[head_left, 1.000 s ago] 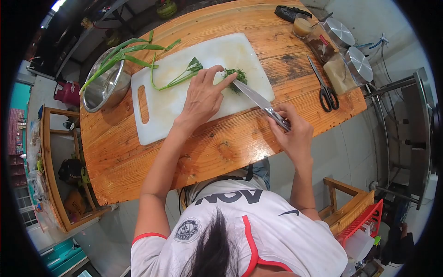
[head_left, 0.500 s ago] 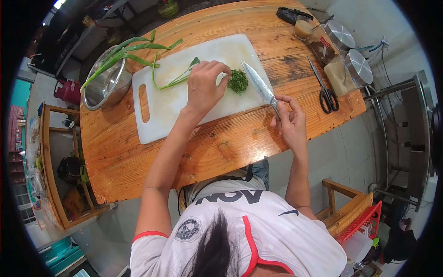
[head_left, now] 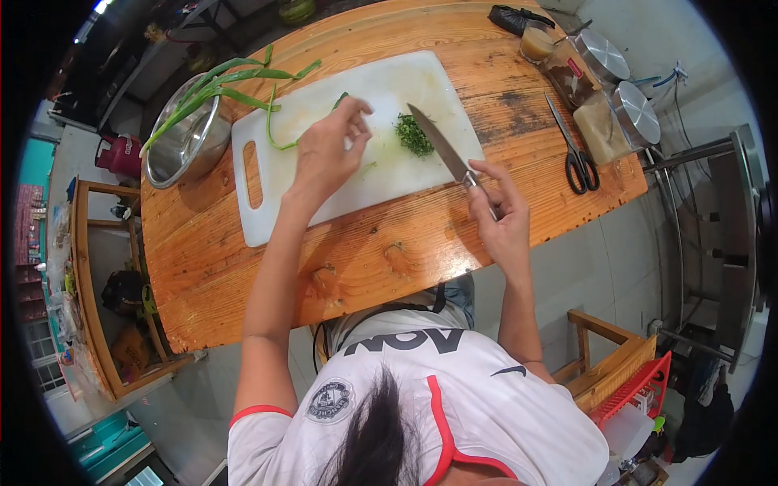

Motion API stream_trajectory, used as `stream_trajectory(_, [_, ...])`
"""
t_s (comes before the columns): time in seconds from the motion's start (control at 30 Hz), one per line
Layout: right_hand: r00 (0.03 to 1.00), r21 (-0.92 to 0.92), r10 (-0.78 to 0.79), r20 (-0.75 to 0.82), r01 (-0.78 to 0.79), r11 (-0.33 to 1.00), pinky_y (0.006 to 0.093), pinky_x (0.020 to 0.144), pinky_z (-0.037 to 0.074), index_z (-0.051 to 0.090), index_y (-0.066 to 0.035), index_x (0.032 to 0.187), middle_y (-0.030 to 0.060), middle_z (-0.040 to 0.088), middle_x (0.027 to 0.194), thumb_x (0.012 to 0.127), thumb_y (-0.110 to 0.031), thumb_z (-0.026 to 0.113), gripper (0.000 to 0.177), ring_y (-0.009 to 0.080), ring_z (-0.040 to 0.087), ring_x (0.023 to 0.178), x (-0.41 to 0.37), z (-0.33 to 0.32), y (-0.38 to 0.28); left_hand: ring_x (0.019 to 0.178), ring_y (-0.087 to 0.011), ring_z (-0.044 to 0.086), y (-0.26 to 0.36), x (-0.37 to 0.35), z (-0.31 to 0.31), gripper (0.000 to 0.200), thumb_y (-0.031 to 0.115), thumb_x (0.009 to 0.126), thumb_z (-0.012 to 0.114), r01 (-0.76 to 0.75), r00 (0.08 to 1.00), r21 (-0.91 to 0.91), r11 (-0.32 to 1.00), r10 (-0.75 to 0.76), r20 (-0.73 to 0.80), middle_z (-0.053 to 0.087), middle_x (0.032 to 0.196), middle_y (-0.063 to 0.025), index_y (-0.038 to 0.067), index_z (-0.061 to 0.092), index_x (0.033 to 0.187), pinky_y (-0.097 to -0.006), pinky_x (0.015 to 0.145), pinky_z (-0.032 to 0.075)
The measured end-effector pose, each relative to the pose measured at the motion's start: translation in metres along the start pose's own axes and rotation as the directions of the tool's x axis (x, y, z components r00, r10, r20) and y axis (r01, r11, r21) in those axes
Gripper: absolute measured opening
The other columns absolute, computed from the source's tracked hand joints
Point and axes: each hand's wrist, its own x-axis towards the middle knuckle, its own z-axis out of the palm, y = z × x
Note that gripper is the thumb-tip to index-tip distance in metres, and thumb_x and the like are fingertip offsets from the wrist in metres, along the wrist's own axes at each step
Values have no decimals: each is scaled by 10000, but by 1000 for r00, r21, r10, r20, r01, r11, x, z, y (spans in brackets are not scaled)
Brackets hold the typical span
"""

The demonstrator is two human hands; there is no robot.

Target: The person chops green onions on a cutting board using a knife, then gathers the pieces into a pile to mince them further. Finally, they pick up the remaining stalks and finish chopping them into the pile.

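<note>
One right hand (head_left: 504,219), nearest, above the front of the wooden table (head_left: 381,271): thumb and fingers pinching the handle of one knife (head_left: 440,142), index finger loosely extended; whether the blade touches the board cannot be told. One left hand (head_left: 328,146): raised over the board, fingers half curled, thumb apart, nothing seen between them. One heap of chopped greens (head_left: 415,136): on the right part of the white cutting board (head_left: 397,77), just left of the blade, with a stray scrap nearer the left hand. Handling note, by judgement: a fuller wrap of the handle would steady the blade; tip kept low as a pivot, short rocking strokes, left fingertips tucked back from the edge, strays drawn into the heap for an even cut. One pair of scissors (head_left: 574,149): on the table, right of the board. One metal bowl (head_left: 212,150): left of the board, long green stalks (head_left: 215,83) lying across its rim. One pale-filled container (head_left: 600,128), just beyond the scissors. One glass (head_left: 536,42), farthest, near the table's far right corner.
</note>
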Motion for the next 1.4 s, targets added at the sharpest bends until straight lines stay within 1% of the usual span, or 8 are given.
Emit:
stream_trajectory(0.13, [983,-189,-181,4,179,965,303,508,430,682,-104,1286,118,671,711,939,-59,637,353,124,548,512,-12,16,-8,777,-198,670,-15,-32,2,136,96,815,789,6,999,88,996,-1,-54,705,875,-70,56,753,940,-327,691,524])
stream_trajectory(0.2, [975,-218,-217,51,223,950,325,518,449,683,-103,1289,149,680,746,928,-54,639,367,189,569,508,-15,24,-4,766,-195,665,-15,-46,12,150,106,807,798,-93,992,141,986,104,-77,703,853,-68,55,758,943,-323,693,522])
stream_trajectory(0.33, [969,-270,-217,122,243,932,360,530,470,687,-105,1286,187,677,760,913,-49,643,380,271,597,517,-21,28,-7,763,-195,666,-14,-51,23,121,107,813,792,-29,992,141,990,47,-121,705,853,-79,44,767,914,-323,694,522])
stream_trajectory(0.5, [962,-278,-215,167,256,926,371,530,472,691,-97,1277,199,656,717,900,-64,655,380,276,611,525,-26,21,-14,726,-201,664,-22,-54,25,92,94,812,782,11,992,71,997,-2,-130,698,825,-90,26,763,871,-326,685,524])
stream_trajectory(0.73, [977,-377,-124,171,182,908,371,527,469,707,-105,1252,185,641,679,906,-81,650,352,273,608,516,-21,18,-21,709,-199,656,-25,-55,14,68,77,818,754,35,993,153,988,-16,-120,695,816,-91,22,749,857,-324,677,524])
stream_trajectory(0.93, [976,-303,-213,47,217,928,371,520,457,712,-105,1243,178,632,660,920,-91,646,330,269,592,503,-10,21,-16,716,-200,660,-23,-53,18,70,81,821,752,-2,991,107,994,16,-132,696,819,-89,30,754,868,-322,680,526])
stream_trajectory(1.13, [971,-388,-172,163,224,894,393,539,469,693,-88,1267,182,647,688,927,-93,642,343,295,607,534,-2,36,-21,735,-204,679,-21,-54,15,87,86,828,757,-7,994,128,992,20,-103,714,846,-88,35,767,897,-323,698,532])
stream_trajectory(1.4, [974,-374,-206,97,228,899,395,551,476,687,-115,1281,171,638,701,910,-64,647,377,294,612,561,-11,26,-20,729,-196,682,-17,-38,28,96,108,826,749,44,995,97,994,-35,-90,725,825,-82,41,772,892,-325,703,533])
